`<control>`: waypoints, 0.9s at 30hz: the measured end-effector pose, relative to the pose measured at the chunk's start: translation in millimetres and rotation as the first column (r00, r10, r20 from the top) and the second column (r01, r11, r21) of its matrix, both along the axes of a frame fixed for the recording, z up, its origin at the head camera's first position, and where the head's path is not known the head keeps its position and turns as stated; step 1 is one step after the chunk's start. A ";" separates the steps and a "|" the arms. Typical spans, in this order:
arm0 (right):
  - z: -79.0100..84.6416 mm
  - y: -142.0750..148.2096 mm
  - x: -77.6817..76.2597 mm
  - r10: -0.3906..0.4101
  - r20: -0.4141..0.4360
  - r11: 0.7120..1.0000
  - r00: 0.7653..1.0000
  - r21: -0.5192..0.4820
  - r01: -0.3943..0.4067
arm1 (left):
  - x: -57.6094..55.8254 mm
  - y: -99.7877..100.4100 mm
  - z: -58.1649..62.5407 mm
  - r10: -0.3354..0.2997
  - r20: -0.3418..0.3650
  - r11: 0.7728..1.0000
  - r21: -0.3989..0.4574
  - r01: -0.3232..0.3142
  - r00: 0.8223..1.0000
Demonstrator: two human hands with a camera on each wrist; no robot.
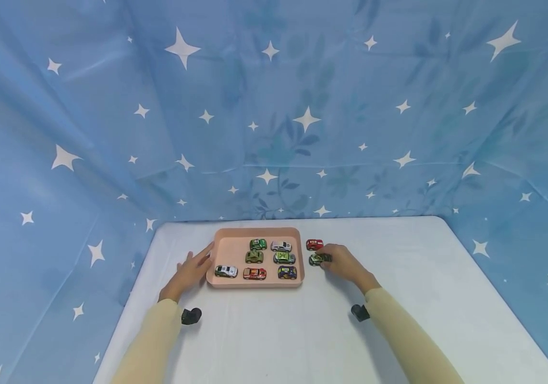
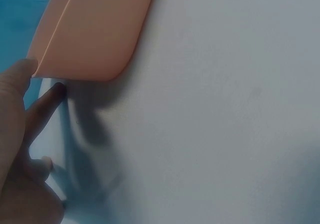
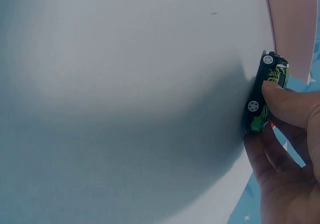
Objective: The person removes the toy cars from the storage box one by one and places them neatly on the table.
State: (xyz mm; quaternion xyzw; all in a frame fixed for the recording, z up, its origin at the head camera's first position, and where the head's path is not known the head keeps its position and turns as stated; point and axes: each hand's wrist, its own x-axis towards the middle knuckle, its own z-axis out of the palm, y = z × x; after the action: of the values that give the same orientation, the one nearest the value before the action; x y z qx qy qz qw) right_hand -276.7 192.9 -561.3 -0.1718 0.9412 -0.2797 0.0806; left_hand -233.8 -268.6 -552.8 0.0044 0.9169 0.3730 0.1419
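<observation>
My right hand (image 1: pixel 343 263) pinches a black-and-green toy car (image 3: pixel 258 97) between thumb and fingers, just right of the tray; the right wrist view shows its wheels side-on. Behind it, close to the fingers, stands a red toy car (image 1: pixel 314 245). At the tray's left end, my left hand (image 1: pixel 189 274) reaches out with extended fingers. In the left wrist view, a fingertip touches the wall of the pink tray (image 2: pixel 95 39) near its corner. Inside the tray are several toy cars, among them a white one (image 1: pixel 226 271) and a red one (image 1: pixel 254 273).
The tray and cars stand on a white-covered table (image 1: pixel 274 330), near its back edge. A blue curtain (image 1: pixel 274 144) with white stars rises behind and at both sides. A small black device (image 1: pixel 191 316) is at the left wrist, and another (image 1: pixel 360 312) at the right.
</observation>
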 end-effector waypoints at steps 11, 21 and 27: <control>2.3 1.2 -0.2 0.043 -0.074 0.999 0.996 -0.004 -0.044 | -4.4 -1.3 -1.0 -0.020 -0.023 1.000 -0.004 0.020 1.000; 4.2 -2.1 3.5 -0.027 -0.107 0.990 0.994 -0.139 0.012 | 1.4 -0.1 0.3 -0.022 -0.010 1.000 -0.003 0.022 1.000; 11.9 -8.4 1.8 -0.092 -0.120 0.974 0.989 -0.216 0.064 | 1.5 0.0 1.5 -0.019 -0.013 1.000 0.004 0.019 1.000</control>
State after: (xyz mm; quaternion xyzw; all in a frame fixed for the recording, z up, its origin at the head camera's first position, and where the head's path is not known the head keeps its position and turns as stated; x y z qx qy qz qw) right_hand -274.9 184.5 -549.4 -0.1599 0.9153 -0.3697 -0.0101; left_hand -232.3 -268.7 -551.3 0.0161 0.9171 0.3732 0.1394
